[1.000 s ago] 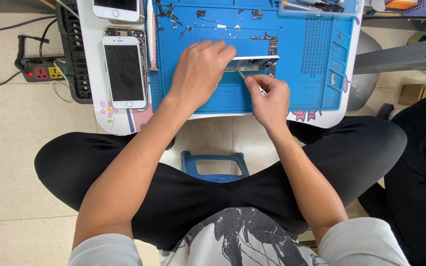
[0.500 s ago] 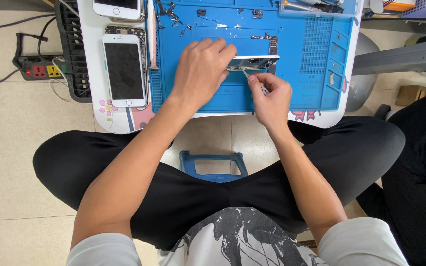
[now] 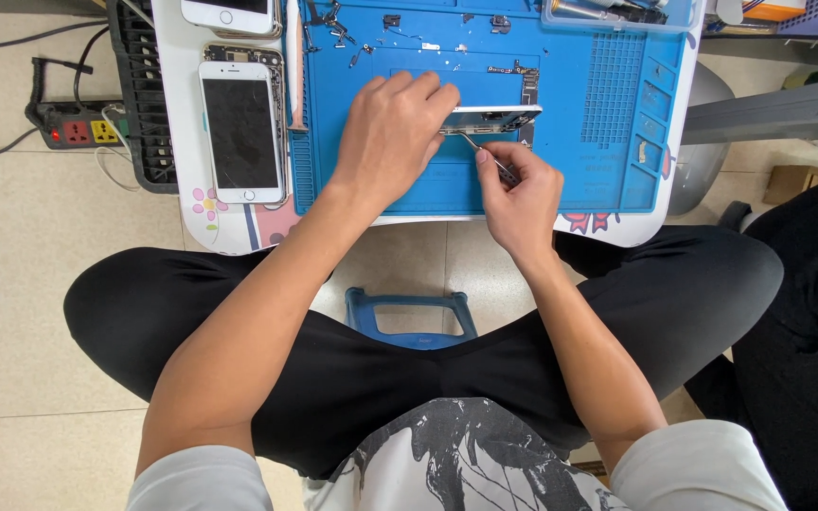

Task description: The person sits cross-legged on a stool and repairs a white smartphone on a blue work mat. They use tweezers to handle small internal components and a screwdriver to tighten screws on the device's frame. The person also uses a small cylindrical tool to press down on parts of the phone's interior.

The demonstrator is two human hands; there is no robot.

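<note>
My left hand (image 3: 392, 132) lies palm down on the blue work mat (image 3: 579, 161) and pinches the near edge of an opened phone body (image 3: 494, 118) with its fingertips. My right hand (image 3: 521, 194) grips metal tweezers (image 3: 485, 156), whose tips point up at the phone body's lower edge. Much of the phone body is hidden under my left hand. Small loose parts and screws (image 3: 409, 33) lie scattered along the far part of the mat.
A white phone (image 3: 240, 131) lies face up on the white table's left side, with another phone (image 3: 234, 14) beyond it. A black rack (image 3: 139, 95) and a power strip (image 3: 73, 123) sit to the left. A blue stool (image 3: 409, 317) shows between my legs. A clear tray (image 3: 608, 11) stands far right.
The view has shifted slightly. My right hand has edged a little left and up, bringing the tweezers closer to the phone body. My left hand stays in place.
</note>
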